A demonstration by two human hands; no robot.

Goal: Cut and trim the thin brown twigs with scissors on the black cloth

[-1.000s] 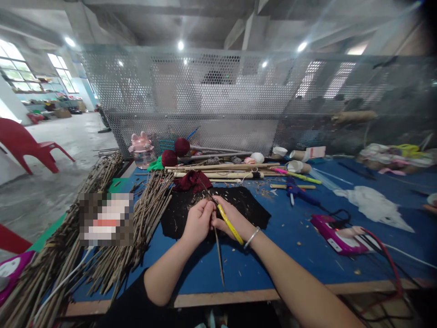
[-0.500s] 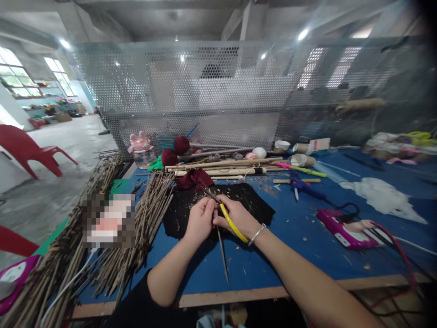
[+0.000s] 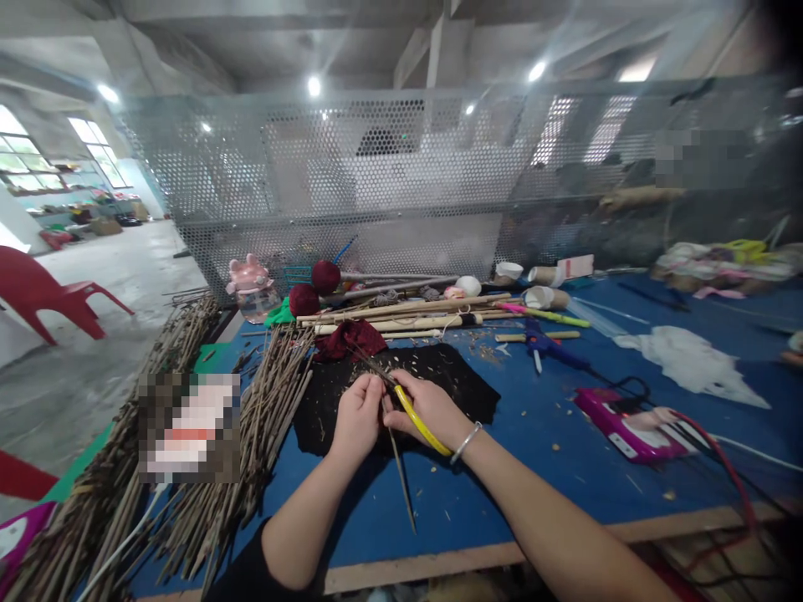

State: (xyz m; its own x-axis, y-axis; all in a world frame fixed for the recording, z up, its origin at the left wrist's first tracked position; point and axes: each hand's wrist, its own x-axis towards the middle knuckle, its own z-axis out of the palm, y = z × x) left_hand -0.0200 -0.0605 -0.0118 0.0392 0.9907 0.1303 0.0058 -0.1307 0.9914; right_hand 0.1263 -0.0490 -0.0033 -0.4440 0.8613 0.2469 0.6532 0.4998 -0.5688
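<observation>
My left hand (image 3: 359, 414) is closed around a thin brown twig (image 3: 403, 485), whose lower length slants down toward the front of the table. Beside it, my right hand (image 3: 430, 410), with a silver bangle at the wrist, grips yellow-handled scissors (image 3: 417, 422). Their dark, narrow blades point up and to the left, close to my left fingertips. Both hands meet above a black cloth (image 3: 467, 380) strewn with pale shavings. Fingers hide the twig's upper part and where the blades meet it.
Bundled twigs (image 3: 263, 418) lie at left, with a blurred-out device on them. Dark red yarn balls (image 3: 325, 277), bamboo sticks (image 3: 414, 309) and a blue glue gun (image 3: 545, 341) lie behind. A magenta power strip (image 3: 621, 426) with cables sits right. Part of another person's hand (image 3: 791, 355) shows at far right.
The view has shifted slightly, so most things appear a little further left and lower. My hands keep nearly the same hold on the twig and scissors. Another person's hand appears at far right.
</observation>
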